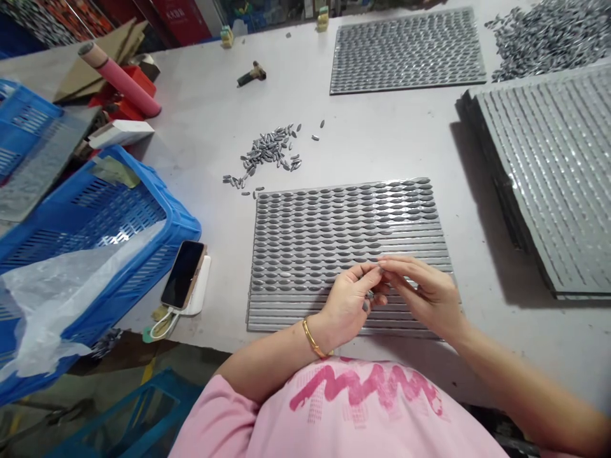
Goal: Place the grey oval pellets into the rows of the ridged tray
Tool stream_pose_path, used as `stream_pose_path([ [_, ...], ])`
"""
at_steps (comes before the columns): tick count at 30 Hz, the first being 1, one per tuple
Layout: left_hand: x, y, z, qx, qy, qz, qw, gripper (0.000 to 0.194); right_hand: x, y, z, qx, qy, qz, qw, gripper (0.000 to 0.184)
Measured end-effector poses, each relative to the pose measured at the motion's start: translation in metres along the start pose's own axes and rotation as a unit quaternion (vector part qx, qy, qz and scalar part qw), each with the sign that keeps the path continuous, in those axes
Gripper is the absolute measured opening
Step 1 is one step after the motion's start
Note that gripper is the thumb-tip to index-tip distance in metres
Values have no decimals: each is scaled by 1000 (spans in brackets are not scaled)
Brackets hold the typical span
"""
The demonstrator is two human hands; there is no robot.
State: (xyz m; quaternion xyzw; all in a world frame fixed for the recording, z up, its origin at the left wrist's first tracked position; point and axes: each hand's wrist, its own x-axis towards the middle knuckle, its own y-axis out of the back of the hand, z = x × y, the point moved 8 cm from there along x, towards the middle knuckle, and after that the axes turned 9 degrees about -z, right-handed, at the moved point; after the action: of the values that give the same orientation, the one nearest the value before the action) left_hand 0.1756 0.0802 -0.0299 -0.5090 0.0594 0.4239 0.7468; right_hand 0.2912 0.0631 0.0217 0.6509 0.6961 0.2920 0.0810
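A grey grooved board (296, 310) lies in front of me, its upper grooves filled with rows of small grey spindle-shaped pieces. Several grooves nearest me, and the right ends of some middle ones, hold no pieces. Over the board's lower middle, my left hand (346, 299) is closed around a few loose grey pieces (366, 305), partly hidden by its fingers. My right hand (427, 296) meets it fingertip to fingertip, pinching what looks like one such piece; the fingers mostly cover it. Beyond the board is a small scattered pile of the same pieces (270, 147).
A filled board (408, 54) lies at the back, beside a large heap of pieces (554, 38). To the right rises a stack of boards (548, 178). On the left are a blue crate (184, 222), a phone (182, 273) and a pink roll (126, 86). A hammer-like tool (252, 74) lies farther back.
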Motion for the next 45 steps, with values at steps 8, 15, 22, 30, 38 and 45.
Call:
stream_pose_path([
  [8,-9,14,27,-89,-11,62,994,18,17,31,37,-183,34,43,982,24],
  [15,-19,13,13,-54,36,63,996,16,29,10,60,-337,89,-30,937,20],
  [22,-16,12,8,-63,56,53,995,15,28,4,54,-400,130,-66,905,27],
  [30,-9,7,4,-116,72,14,991,41,28,8,56,-369,137,-93,914,31],
  [38,-4,-4,2,-64,56,-29,996,45,32,-8,-18,-120,99,-174,972,35],
  [45,-6,-8,2,-56,65,-40,995,44,30,-16,-9,-25,32,-221,975,20],
])
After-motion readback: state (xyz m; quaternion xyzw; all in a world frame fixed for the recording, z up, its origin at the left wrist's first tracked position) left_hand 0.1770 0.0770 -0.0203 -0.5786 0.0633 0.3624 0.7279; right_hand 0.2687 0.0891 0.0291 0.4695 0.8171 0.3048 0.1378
